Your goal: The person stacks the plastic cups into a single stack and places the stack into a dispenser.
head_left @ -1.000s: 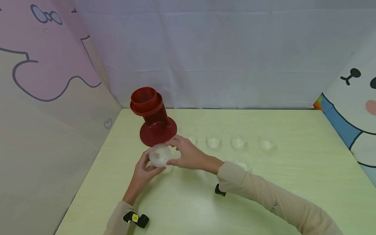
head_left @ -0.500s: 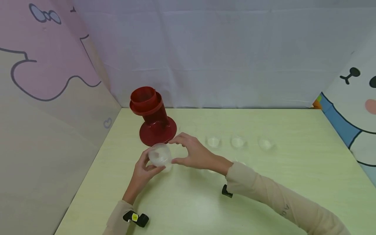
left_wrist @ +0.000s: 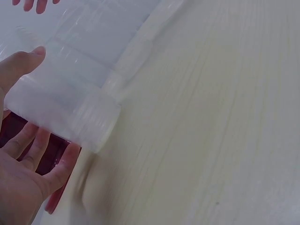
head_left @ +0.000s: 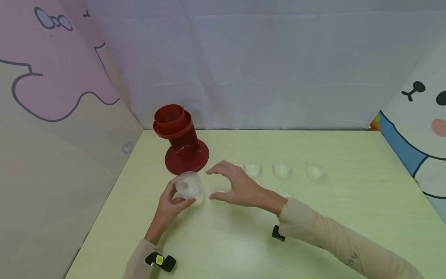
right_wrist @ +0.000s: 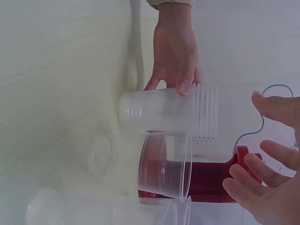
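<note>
My left hand (head_left: 168, 208) grips a stack of clear plastic cups (head_left: 189, 186), with several rims nested together at the top in the right wrist view. My right hand (head_left: 242, 188) is to the right of the stack, apart from it, thumb and fingers spread with nothing held. In the right wrist view a single clear cup (right_wrist: 164, 173) stands near the right hand's fingers, beside the stack. Whether the right fingers touch any cup cannot be told. Behind the stack stands a red holder (head_left: 186, 155) with a round base and a wide open top.
More clear cups stand in a row to the right, among them one cup (head_left: 281, 169) and the rightmost cup (head_left: 315, 171). Another cup (head_left: 286, 195) is partly behind the right sleeve. White cloth (head_left: 261, 69) hangs at the table's (head_left: 223, 248) back edge.
My right hand has let go of the stack's side and moved right, its fingers opening. The left hand has kept its hold on the cups almost in place.
</note>
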Demonstrator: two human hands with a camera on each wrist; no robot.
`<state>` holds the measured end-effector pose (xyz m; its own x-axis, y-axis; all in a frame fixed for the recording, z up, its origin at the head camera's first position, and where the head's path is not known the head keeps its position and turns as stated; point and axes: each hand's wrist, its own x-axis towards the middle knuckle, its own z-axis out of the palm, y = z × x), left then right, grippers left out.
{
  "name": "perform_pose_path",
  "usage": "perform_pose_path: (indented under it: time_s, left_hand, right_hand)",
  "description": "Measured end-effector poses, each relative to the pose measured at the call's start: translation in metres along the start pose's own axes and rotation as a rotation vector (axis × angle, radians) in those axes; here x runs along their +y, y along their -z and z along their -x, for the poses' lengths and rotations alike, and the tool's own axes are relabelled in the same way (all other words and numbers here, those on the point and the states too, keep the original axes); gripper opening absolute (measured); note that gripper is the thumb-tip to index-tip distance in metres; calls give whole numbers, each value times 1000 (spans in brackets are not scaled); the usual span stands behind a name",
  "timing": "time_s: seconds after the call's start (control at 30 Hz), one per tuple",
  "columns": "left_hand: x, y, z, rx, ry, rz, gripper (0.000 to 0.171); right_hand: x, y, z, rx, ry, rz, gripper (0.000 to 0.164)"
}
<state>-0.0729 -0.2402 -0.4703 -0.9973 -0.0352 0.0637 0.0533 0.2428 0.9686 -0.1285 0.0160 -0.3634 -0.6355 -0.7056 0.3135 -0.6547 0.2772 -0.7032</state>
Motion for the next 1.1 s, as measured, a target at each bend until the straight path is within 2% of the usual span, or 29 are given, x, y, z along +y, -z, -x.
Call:
perform_pose_path:
  time_s: [0.27,0.87,1.0,1.1]
  left_hand:
    - [-1,-1,2,5,2,19,73]
    - [-1,0,1,-5,12,44,73]
    - [3,0,1,-7,35,47,73]
    - [14,-1,3,-12,35,34,73]
  right_hand:
    - [-2,2,15,-2,-6,8,52]
    - [3,4,39,81,-26,-24,53]
    - [5,6,44,107,-19,-17,52]
    - [7,8,47,128,-6,-11,52]
